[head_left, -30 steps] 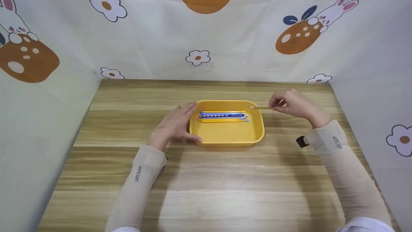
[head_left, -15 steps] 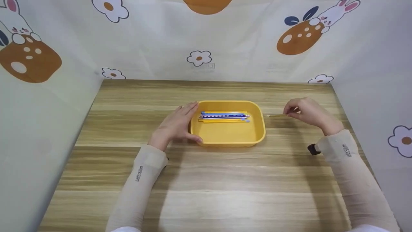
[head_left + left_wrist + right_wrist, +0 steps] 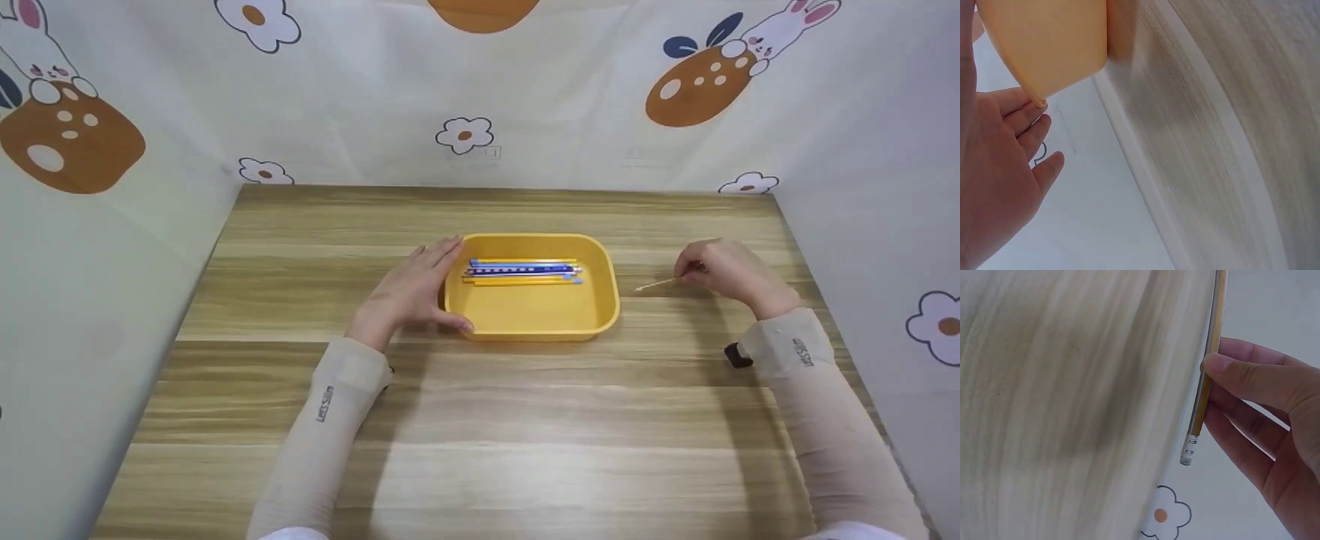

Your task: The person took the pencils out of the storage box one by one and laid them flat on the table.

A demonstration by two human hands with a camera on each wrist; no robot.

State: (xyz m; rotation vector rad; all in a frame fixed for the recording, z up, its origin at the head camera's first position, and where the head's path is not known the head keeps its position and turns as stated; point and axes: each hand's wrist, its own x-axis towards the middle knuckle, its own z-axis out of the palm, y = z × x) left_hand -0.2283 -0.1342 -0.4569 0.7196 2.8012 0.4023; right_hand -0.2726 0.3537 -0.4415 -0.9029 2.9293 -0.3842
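A yellow plastic tray (image 3: 540, 315) sits mid-table with several pencils (image 3: 523, 272) lying side by side in it, yellow, blue and patterned. My left hand (image 3: 405, 292) holds the tray's left end, thumb at the near corner and fingers at the far one. In the left wrist view, fingertips touch the tray's rim (image 3: 1022, 81). To the right of the tray, my right hand (image 3: 724, 270) pinches a wood-coloured pencil (image 3: 1207, 388) between thumb and fingers. Its tip points left toward the tray, apart from it. The eraser end shows below the thumb in the right wrist view.
The wood-grain table (image 3: 480, 427) is bounded by a patterned white cloth (image 3: 555, 97) at the back and sides. A small black piece (image 3: 738, 355) sits by the right wrist, at the sleeve's edge.
My right hand has moved right and toward me with the pencil, from over the tray's right rim to beside the tray. The left hand and tray stay in place.
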